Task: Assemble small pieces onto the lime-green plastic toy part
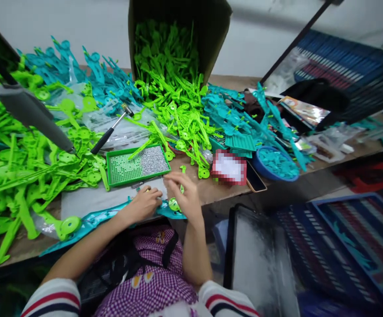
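My left hand [145, 203] has its fingers curled down over a long teal plastic part [103, 215] along the table's front edge. A small yellow-green bit shows at its fingertips. My right hand [187, 196] is bent close beside it, finger and thumb drawn together; whatever lies between their tips is too small to make out. A lime-green disc [174, 204] sits on the teal part under the right hand. Just beyond the hands lies a green tray [109, 169], its right half covered with small silvery metal pieces [155, 160].
Lime-green plastic parts [23, 176] heap on the left and spill from a box [220, 26]. A hammer [107, 135] lies behind the tray. To the right are a red container [230, 168], a phone [256, 177] and a blue bowl [280, 178] of teal pieces.
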A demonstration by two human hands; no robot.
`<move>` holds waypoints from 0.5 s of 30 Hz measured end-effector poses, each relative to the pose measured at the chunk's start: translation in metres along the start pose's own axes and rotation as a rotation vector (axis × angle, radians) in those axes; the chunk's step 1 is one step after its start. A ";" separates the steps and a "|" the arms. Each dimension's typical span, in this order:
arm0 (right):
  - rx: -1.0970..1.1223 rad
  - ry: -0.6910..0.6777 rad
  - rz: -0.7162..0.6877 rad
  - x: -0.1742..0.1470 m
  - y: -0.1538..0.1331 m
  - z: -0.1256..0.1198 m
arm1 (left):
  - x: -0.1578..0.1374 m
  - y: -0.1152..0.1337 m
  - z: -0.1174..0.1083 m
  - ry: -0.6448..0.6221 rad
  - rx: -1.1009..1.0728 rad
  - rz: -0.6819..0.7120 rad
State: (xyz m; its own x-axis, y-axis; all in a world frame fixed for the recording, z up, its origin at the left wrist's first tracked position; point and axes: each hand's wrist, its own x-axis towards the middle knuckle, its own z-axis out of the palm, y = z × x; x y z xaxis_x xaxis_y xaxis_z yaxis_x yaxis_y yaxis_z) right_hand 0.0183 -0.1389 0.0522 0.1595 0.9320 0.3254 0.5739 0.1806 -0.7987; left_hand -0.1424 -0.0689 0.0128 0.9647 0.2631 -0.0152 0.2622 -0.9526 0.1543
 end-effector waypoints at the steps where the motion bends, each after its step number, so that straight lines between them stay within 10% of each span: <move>1: -0.006 0.075 0.004 0.010 0.000 0.001 | 0.001 -0.002 0.001 -0.003 -0.014 0.002; 9: -0.849 0.290 0.363 0.069 0.074 -0.080 | 0.007 -0.017 0.013 0.007 -0.185 0.033; 15: -1.189 -0.106 0.496 0.114 0.118 -0.099 | 0.006 -0.020 0.016 0.009 -0.253 0.003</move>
State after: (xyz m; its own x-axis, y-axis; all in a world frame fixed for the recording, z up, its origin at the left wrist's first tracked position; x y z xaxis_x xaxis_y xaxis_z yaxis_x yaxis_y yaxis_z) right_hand 0.1833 -0.0422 0.0453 0.5269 0.8489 0.0402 0.8391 -0.5272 0.1342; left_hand -0.1418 -0.0507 -0.0063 0.9650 0.2624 -0.0054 0.2429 -0.8853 0.3965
